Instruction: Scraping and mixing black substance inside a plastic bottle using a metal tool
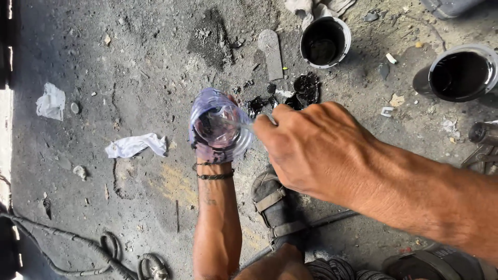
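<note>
My left hand (213, 151) grips a clear cut-off plastic bottle (220, 124) from below, holding it upright with its open top facing me. Braided bands circle that wrist. My right hand (306, 148) is just to the right of the bottle, fingers pinched on a thin clear stick or blade (239, 122) that reaches into the bottle's mouth. What lies at the bottom of the bottle is hard to make out.
Dirty concrete floor. Two black round containers (325, 41) (459, 73) stand at the back right, black debris (306, 88) near them. White rags (136, 145) (51, 101) lie left. A cable (78, 249) curls at lower left. My sandalled foot (274, 205) is below.
</note>
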